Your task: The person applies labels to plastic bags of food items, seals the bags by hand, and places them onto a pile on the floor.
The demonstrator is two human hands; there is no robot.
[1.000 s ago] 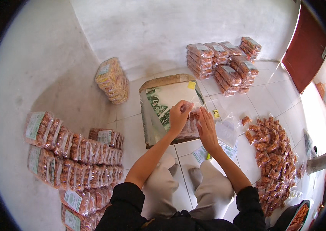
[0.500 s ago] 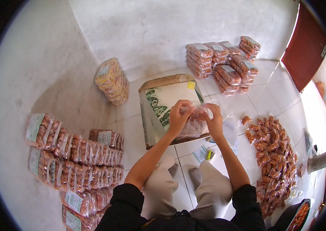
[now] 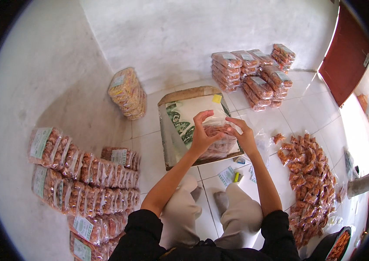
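Note:
In the head view, my left hand [image 3: 202,132] and my right hand [image 3: 242,132] hold a clear plastic bag [image 3: 219,147] of reddish-brown snack packets on a low worn board [image 3: 173,158] with a green pattern and a small yellow square. My left fingers are curled at the bag's left top; my right thumb and fingers grip its right top edge. The bag's loose clear top stands up between them. On the floor below the board lie printed slips [image 3: 226,175], a small yellow-green tool [image 3: 237,177] and loose clear plastic [image 3: 262,145].
Stacked snack bags stand at left [image 3: 82,187], back left [image 3: 125,93] and back right [image 3: 258,85]. Small packets [image 3: 306,187] form a heap at right, near a dark tub [image 3: 334,243] and grey pipe [image 3: 365,180]. Behind are walls and a red door [image 3: 343,52].
My fingers have risen and spread around the bag's top, the right hand turning from flat to curled. The bag's clear top now stands higher and wider between my hands.

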